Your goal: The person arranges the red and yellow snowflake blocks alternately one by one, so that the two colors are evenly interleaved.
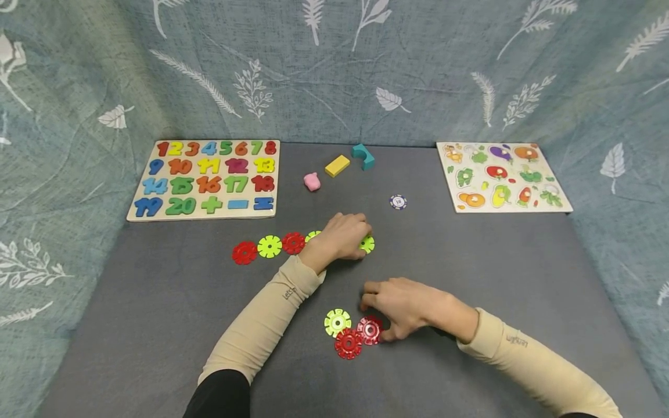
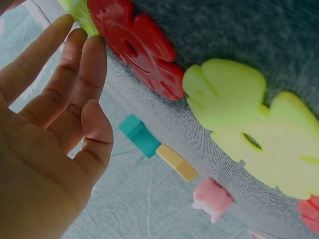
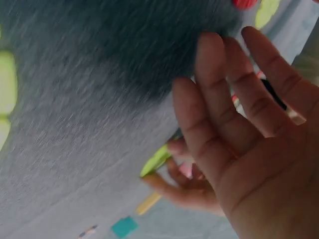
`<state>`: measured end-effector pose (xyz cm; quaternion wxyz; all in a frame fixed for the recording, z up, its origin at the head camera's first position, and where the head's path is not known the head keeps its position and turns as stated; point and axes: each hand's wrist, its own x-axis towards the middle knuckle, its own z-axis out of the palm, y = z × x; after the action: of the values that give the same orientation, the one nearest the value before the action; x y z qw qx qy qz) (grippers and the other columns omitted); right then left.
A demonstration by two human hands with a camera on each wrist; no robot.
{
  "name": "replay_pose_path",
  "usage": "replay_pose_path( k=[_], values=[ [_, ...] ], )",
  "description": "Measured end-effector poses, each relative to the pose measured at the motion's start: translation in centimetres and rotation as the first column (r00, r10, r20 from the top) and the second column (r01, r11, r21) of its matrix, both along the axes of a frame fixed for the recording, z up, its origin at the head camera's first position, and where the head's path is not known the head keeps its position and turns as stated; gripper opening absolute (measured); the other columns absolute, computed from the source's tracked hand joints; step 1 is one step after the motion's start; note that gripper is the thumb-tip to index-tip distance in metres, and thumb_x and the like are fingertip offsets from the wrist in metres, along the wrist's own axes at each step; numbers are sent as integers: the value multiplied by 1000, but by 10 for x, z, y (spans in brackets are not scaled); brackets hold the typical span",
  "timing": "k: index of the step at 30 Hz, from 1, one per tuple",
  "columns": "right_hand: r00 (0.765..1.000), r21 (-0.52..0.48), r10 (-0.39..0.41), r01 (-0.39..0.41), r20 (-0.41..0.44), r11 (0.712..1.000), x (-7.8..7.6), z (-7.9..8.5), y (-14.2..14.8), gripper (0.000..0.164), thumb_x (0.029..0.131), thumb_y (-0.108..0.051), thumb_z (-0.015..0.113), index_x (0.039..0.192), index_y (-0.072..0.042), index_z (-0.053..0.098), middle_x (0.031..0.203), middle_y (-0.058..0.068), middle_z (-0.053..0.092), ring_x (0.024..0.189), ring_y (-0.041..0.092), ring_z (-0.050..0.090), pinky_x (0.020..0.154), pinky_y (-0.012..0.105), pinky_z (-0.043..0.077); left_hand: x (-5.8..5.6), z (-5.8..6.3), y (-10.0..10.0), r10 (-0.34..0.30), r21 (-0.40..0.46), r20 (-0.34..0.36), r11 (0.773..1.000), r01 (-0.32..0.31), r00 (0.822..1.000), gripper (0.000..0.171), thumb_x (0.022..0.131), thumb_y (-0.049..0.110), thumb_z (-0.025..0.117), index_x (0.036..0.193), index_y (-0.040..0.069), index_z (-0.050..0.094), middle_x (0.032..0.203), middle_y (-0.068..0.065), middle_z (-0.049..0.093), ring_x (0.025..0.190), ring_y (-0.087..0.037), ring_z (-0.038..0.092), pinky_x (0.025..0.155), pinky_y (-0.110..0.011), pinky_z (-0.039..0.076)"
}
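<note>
A row of notched plastic flower discs runs across the table: a red disc (image 1: 244, 253), a yellow-green disc (image 1: 269, 247), another red disc (image 1: 294, 243) and more partly hidden beneath my left hand (image 1: 342, 237). That hand pinches the yellow-green disc (image 1: 368, 244) at the row's right end; its grip shows in the right wrist view (image 3: 157, 160). Nearer me lie a loose yellow-green disc (image 1: 337, 322) and two red discs, one in front (image 1: 348, 343) and one to the right (image 1: 370, 330). My right hand (image 1: 405, 305) hovers there, fingers loosely bent and holding nothing, thumb beside the right red disc.
A number puzzle board (image 1: 204, 211) stands back left, a vegetable puzzle board (image 1: 507, 206) back right. Between them are a pink pig figure (image 1: 312, 182), a yellow block (image 1: 337, 166), a teal arch block (image 1: 364, 157) and a poker chip (image 1: 398, 202). A leaf-patterned curtain (image 1: 334, 87) hangs behind.
</note>
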<state>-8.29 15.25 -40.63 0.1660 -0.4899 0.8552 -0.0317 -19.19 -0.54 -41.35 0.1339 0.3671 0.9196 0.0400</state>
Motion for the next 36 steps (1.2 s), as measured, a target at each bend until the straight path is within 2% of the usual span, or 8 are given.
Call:
replay_pose_path(
  k=[6, 8, 17, 26, 36],
  values=[
    [988, 38, 55, -50, -142, 998, 14, -4, -7, 55, 64, -47, 79, 104, -15, 60, 99, -1, 54, 64, 9, 52, 62, 26, 52, -1, -2, 2, 10, -8, 13, 1000, -10, 1000, 32, 85, 31, 71, 113, 14, 69, 105, -4, 62, 88, -20, 58, 77, -38, 44],
    [984, 32, 61, -56, -166, 998, 17, -6, -9, 55, 62, -45, 79, 103, -14, 59, 99, -1, 53, 65, 10, 53, 62, 26, 52, -1, -2, 2, 15, -11, 18, 1000, -15, 1000, 34, 86, 31, 70, 114, 14, 68, 107, -4, 62, 90, -20, 58, 79, -38, 45],
    [979, -40, 91, -100, -180, 994, 20, -13, -12, 45, 58, -34, 74, 94, -14, 57, 93, -1, 54, 66, 8, 51, 60, 25, 50, -1, -2, 2, 30, 7, 28, 1000, -30, 999, 36, 85, 31, 71, 117, 13, 68, 112, -4, 63, 97, -21, 60, 83, -40, 47],
    [971, -40, 103, -115, -216, 993, 21, -14, -11, 49, 58, -41, 75, 96, -15, 59, 95, -2, 55, 71, 10, 52, 67, 28, 51, -1, -1, 2, 30, 12, 49, 999, -31, 998, 38, 85, 30, 71, 119, 13, 67, 117, -6, 62, 103, -23, 59, 87, -42, 47],
    [970, -39, 113, -124, -214, 991, 24, -16, -14, 44, 59, -41, 75, 91, -17, 56, 92, -3, 57, 68, 10, 51, 64, 28, 46, 0, -3, 1, 45, -3, 56, 999, -44, 997, 41, 86, 32, 71, 122, 14, 66, 120, -6, 62, 106, -22, 59, 89, -42, 47]
  ],
)
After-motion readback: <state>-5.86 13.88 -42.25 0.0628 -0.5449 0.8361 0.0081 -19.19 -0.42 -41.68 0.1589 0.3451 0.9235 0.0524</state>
